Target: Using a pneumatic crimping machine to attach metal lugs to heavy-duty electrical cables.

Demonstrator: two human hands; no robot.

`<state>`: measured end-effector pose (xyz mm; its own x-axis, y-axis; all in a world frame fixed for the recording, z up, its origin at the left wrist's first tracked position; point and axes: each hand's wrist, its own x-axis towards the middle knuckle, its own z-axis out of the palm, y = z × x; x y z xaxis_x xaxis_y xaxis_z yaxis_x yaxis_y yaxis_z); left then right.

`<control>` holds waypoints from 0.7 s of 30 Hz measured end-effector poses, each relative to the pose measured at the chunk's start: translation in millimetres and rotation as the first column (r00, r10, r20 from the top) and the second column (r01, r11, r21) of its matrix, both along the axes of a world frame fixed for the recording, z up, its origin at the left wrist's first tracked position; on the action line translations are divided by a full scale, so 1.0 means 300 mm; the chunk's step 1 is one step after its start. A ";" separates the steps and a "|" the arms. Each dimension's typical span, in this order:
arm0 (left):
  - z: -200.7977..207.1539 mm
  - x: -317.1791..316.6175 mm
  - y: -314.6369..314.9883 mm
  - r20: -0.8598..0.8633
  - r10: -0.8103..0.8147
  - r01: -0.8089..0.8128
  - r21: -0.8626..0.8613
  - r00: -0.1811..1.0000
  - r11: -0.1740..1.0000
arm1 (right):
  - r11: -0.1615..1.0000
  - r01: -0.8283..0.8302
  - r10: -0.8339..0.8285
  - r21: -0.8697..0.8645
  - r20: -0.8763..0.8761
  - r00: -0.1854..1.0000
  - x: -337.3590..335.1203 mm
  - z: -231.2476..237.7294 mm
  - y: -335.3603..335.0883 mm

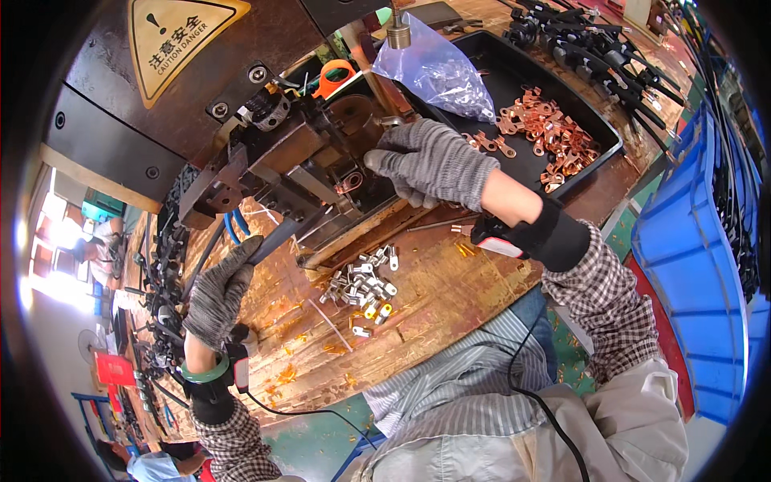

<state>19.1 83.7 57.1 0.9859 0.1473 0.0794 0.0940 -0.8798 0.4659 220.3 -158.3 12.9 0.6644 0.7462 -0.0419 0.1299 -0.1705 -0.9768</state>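
Note:
My left hand (220,294), in a grey knit glove, is closed around a thick dark cable (283,238) that points into the jaws of a press (309,173). A copper ring lug (350,183) lies in the press near the cable's far end. My right hand (434,163), also gloved, is at the right side of the press with its fingers bent and drawn together. Whatever those fingers hold, if anything, is hidden. Below the press, a pile of silver cable lugs (363,281) lies on the wooden table (434,273), a few with yellow on them.
A black tray (526,165) at the back right holds copper lugs (550,132) and a clear plastic bag (442,72). Black cables (594,56) lie beyond it. A blue bin (691,265) stands at the right. Orange-handled scissors (334,78) rest behind the press. More cables (165,321) line the left.

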 end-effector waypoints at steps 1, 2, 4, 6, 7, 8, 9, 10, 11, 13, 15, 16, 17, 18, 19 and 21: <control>-0.004 0.004 0.005 0.001 -0.005 0.005 -0.002 1.000 1.000 | 0.999 0.023 -0.024 0.038 0.032 0.999 -0.001 0.005 -0.020; -0.010 0.000 0.016 0.018 -0.033 0.033 0.002 0.999 0.999 | 0.997 0.032 -0.034 0.072 0.038 0.999 -0.011 0.007 -0.033; -0.008 -0.006 0.020 0.035 -0.059 0.059 0.007 0.998 0.998 | 0.994 0.061 -0.061 0.088 0.005 0.998 -0.032 0.020 -0.066; -0.002 -0.007 0.012 -0.047 0.019 -0.021 -0.033 0.999 0.999 | 0.991 0.101 -0.098 0.092 -0.029 0.995 -0.049 0.026 -0.107; -0.002 -0.005 0.007 -0.046 0.019 -0.021 -0.036 0.999 0.999 | 0.991 0.101 -0.098 0.089 -0.027 0.995 -0.060 0.027 -0.124; 0.002 -0.004 0.000 -0.032 0.017 -0.018 -0.021 0.999 1.000 | 0.988 0.134 -0.130 0.079 -0.064 0.990 -0.072 0.030 -0.139; 0.003 -0.006 -0.003 -0.017 0.015 -0.015 -0.006 1.000 1.000 | 0.984 0.168 -0.161 0.067 -0.099 0.982 -0.084 0.031 -0.156; 0.001 -0.012 0.002 -0.014 0.017 -0.017 -0.008 1.000 1.000 | 0.985 0.154 -0.147 0.084 -0.081 0.986 -0.097 0.030 -0.176; -0.001 -0.020 0.012 -0.025 -0.002 0.001 -0.026 1.000 1.000 | 0.985 0.149 -0.143 0.084 -0.076 0.987 -0.108 0.024 -0.193; 0.000 -0.042 0.009 -0.033 -0.014 0.012 -0.046 0.999 0.999 | 0.992 0.091 -0.080 0.083 -0.120 0.989 -0.132 0.002 -0.223; 0.005 -0.062 -0.020 0.056 -0.138 0.147 -0.218 0.989 0.965 | 0.998 -0.015 0.025 0.060 -0.172 0.985 -0.165 -0.037 -0.249; 0.030 -0.081 -0.040 -0.078 -0.132 0.103 -0.304 0.988 0.947 | 0.997 -0.053 0.062 0.048 -0.225 0.972 -0.189 -0.069 -0.243; 0.018 -0.109 -0.039 -0.169 -0.086 0.019 -0.365 0.982 0.931 | 0.996 -0.084 0.090 0.034 -0.277 0.957 -0.221 -0.091 -0.246; 0.016 -0.118 -0.061 -0.159 -0.107 0.052 -0.316 0.982 0.947 | 0.996 -0.082 0.091 0.041 -0.363 0.927 -0.254 -0.098 -0.241; 0.012 -0.126 -0.089 -0.149 -0.128 0.084 -0.267 0.981 0.960 | 0.996 -0.084 0.091 0.036 -0.372 0.924 -0.294 -0.118 -0.223; -0.035 -0.150 -0.113 -0.122 -0.113 0.078 -0.259 0.986 0.963 | 0.842 0.123 0.200 0.525 -0.516 0.833 -0.360 -0.159 -0.190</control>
